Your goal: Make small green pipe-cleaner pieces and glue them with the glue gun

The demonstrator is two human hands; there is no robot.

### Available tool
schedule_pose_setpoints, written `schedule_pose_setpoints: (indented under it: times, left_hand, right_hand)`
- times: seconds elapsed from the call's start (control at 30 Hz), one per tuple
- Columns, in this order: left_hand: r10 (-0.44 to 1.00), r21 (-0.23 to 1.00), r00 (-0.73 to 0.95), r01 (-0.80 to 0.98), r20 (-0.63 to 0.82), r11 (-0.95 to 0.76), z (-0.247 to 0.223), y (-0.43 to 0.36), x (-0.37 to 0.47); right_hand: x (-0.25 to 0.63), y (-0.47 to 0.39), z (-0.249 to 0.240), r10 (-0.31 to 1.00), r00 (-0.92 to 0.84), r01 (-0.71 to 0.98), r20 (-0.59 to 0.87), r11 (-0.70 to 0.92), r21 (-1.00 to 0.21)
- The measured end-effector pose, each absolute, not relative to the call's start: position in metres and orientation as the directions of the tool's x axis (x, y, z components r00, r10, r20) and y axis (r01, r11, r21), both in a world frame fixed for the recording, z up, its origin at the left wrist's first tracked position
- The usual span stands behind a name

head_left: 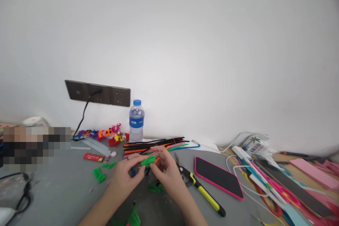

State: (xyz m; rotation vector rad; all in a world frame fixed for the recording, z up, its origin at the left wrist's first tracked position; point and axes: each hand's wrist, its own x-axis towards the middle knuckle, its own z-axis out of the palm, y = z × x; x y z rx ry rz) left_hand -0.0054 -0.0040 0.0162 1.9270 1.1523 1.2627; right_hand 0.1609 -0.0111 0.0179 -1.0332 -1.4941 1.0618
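Observation:
A folded green pipe-cleaner piece (148,161) is pinched between the fingertips of both hands above the grey mat. My left hand (128,173) grips its left end, and my right hand (168,169) closes on the right end. A bit of orange shows by the right fingers. Below the hands lies another green piece (154,187), with dark material partly hidden beside it. More green pieces rest left of my left hand (99,175) and at the near edge (134,218). Just behind the hands is a bundle of coloured pipe cleaners (156,143).
Right of my hands lie yellow-black pliers (206,194) and a pink-edged phone (218,176). A water bottle (136,122) stands by the wall, beside small colourful figures (108,133). A red packet (93,157) is on the left. Cables, scissors (288,197) and strips crowd the right.

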Motion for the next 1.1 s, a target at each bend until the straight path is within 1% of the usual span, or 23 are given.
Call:
schedule_pose_setpoints:
  times: [0.13,0.3,0.43,0.6,0.83,1.1]
  left_hand:
    - [0.897,0.826,0.175,0.348,0.407,-0.443,0.0157,-0.0045,-0.0043]
    - [0.939,0.903,0.096,0.259,0.330,-0.343,0.0188,-0.0064,-0.0013]
    - [0.946,0.914,0.097,0.244,0.309,-0.324,0.0189,-0.0061,-0.0010]
    - [0.940,0.906,0.116,0.254,0.321,-0.340,0.0178,-0.0063,-0.0024]
    - [0.918,0.891,0.192,0.238,0.347,-0.387,0.0174,-0.0066,-0.0020]
    - [0.909,0.887,0.228,0.235,0.348,-0.398,0.0134,-0.0058,-0.0031]
  right_hand:
    - [0.1606,-0.0105,0.0179,0.962,-0.138,0.092,0.235,0.249,-0.964]
    - [0.1599,-0.0121,0.0198,0.961,-0.140,0.079,0.237,0.249,-0.965]
    - [0.1590,-0.0131,0.0198,0.956,-0.135,0.068,0.262,0.273,-0.960]
    - [0.1588,-0.0140,0.0195,0.939,-0.152,0.096,0.309,0.325,-0.941]
    - [0.1628,-0.0154,0.0255,0.935,-0.215,0.099,0.281,0.307,-0.947]
    - [0.1588,-0.0117,0.0177,0.938,-0.200,0.074,0.284,0.304,-0.950]
